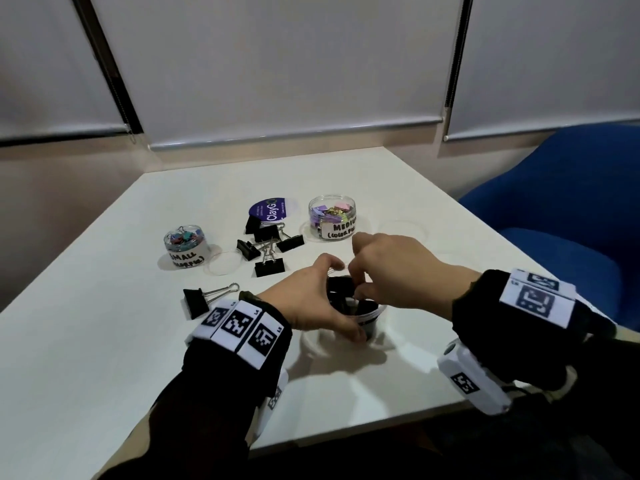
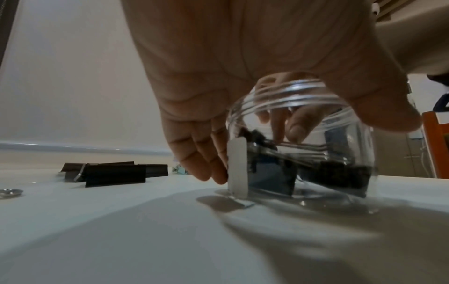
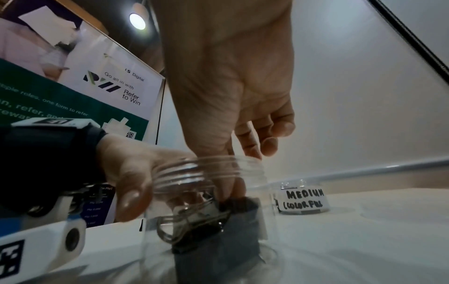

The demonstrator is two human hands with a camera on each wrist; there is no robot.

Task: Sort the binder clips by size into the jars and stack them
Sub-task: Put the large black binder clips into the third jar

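Note:
A clear open jar (image 1: 367,318) stands at the table's front centre with large black binder clips inside. My left hand (image 1: 311,303) grips its side from the left, thumb on the near wall. My right hand (image 1: 360,287) reaches down into the jar mouth, and its fingertips pinch the top of a black binder clip (image 3: 238,221) among the others. In the left wrist view the right fingers (image 2: 296,130) show through the jar wall (image 2: 340,119). Several loose black clips (image 1: 266,247) lie behind the jar and one more (image 1: 197,301) lies to its left.
A jar labelled SMALL (image 1: 187,245) with coloured clips stands at the back left, and a jar labelled MEDIUM (image 1: 332,218) at the back right. Clear lids (image 1: 223,263) (image 1: 403,230) and a purple-labelled lid (image 1: 272,211) lie nearby. A blue chair (image 1: 571,209) is to the right.

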